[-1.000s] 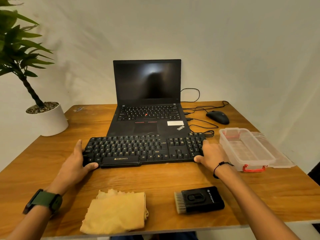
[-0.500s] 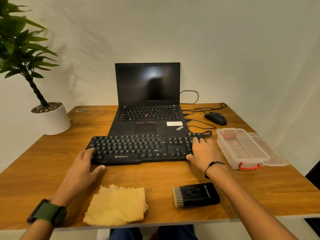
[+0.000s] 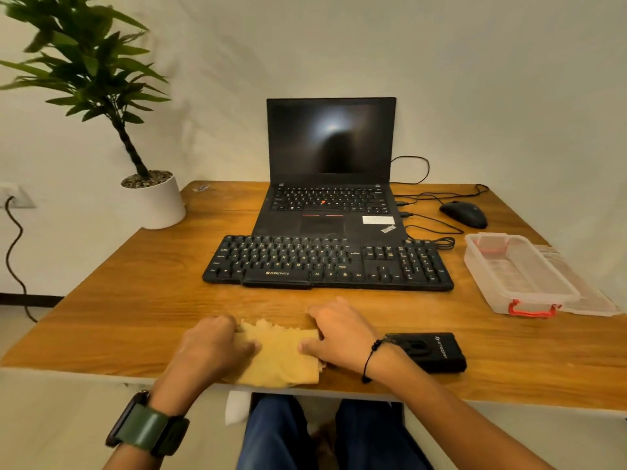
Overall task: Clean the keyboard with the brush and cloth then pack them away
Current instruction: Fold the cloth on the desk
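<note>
The folded yellow cloth (image 3: 281, 359) lies at the table's near edge. My left hand (image 3: 210, 347) grips its left side with the thumb on top. My right hand (image 3: 339, 334) pinches its right side, thumb pressed on the fabric. The black brush (image 3: 432, 351) lies flat just right of my right wrist, its bristle end hidden behind the wrist. The black keyboard (image 3: 325, 264) sits beyond the hands, in front of the laptop, with nothing touching it.
An open laptop (image 3: 330, 184) stands behind the keyboard. A clear plastic box (image 3: 502, 266) with red clips and its lid (image 3: 583, 293) sit at the right. A black mouse (image 3: 463, 213) and cables lie at the back right, a potted plant (image 3: 156, 201) at the back left.
Both hands left the keyboard's ends and came back to the near edge, where they now hold the cloth. The camera view shifted, so the table appears further right.
</note>
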